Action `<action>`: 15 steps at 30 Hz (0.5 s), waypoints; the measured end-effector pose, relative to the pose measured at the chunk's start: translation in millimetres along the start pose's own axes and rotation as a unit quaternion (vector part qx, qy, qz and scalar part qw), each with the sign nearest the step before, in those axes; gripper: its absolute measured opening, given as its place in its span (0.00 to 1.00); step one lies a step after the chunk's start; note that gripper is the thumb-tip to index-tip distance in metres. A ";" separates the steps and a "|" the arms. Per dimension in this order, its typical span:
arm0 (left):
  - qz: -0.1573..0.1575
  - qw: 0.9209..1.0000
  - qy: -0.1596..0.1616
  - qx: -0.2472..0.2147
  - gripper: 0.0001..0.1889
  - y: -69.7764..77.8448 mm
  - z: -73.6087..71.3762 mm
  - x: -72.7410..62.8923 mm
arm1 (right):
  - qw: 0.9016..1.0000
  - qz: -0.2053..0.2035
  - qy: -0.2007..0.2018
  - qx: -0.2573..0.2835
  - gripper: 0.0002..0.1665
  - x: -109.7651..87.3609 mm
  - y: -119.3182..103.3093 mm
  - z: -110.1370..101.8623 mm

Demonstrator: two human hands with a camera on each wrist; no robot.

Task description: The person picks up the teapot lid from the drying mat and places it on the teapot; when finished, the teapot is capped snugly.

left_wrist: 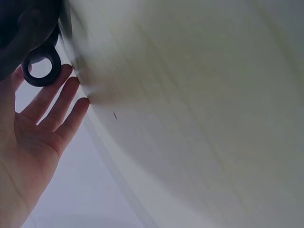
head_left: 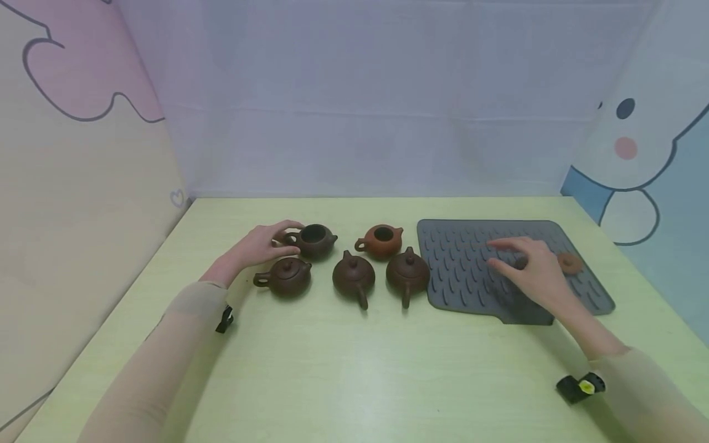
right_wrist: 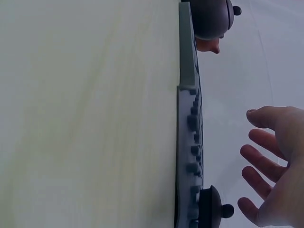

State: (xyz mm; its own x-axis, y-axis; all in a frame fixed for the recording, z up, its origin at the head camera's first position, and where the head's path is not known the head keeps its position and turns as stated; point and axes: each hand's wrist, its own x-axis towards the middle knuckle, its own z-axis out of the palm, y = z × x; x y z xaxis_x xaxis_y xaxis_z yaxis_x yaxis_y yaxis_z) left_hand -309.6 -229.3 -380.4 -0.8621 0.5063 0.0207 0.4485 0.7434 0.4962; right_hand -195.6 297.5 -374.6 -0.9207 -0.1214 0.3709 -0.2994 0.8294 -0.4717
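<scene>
My left hand [head_left: 271, 240] is at the handle of a lidless dark brown teapot [head_left: 316, 243], thumb and fingers spread on either side. In the left wrist view, three fingers [left_wrist: 59, 104] extend loosely behind a ring-shaped handle [left_wrist: 57, 66]. Just in front of that hand stands a lidded dark teapot [head_left: 288, 278]. My right hand [head_left: 534, 267] hovers over the grey mat [head_left: 460, 271], thumb and fingers apart with nothing between them. A dark lid [right_wrist: 215, 206] with a round knob lies on the mat under it, and an orange-brown lid [head_left: 570, 263] lies to its right.
A lidless reddish-brown teapot [head_left: 383, 242] stands right of the dark lidless one. Two lidded dark teapots [head_left: 353, 277] stand in front of it, spouts or handles pointing toward me; the right one [head_left: 408, 275] is at the mat's left edge.
</scene>
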 end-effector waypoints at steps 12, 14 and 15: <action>0.002 1.000 0.000 0.002 0.31 -0.4 -0.1 -0.8 | 1.000 -0.004 -0.021 -0.006 0.26 -4.1 37.8 -26.5; 0.002 1.000 0.001 0.003 0.31 -0.2 0.1 -0.8 | 1.000 -0.010 -0.024 -0.015 0.26 -5.1 43.8 -29.9; 0.003 1.000 0.001 0.004 0.31 -0.3 0.2 -0.7 | 0.999 -0.015 -0.023 -0.025 0.26 -5.5 47.1 -31.0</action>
State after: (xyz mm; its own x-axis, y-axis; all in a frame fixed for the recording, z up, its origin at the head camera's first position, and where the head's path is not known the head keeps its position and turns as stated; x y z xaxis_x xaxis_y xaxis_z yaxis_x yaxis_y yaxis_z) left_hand -309.1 -229.9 -380.8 -0.8601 0.5096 0.0245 0.4548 0.7441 0.4894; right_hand -196.9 354.1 -374.1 -0.9221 -0.1706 0.3472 -0.3157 0.8505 -0.4206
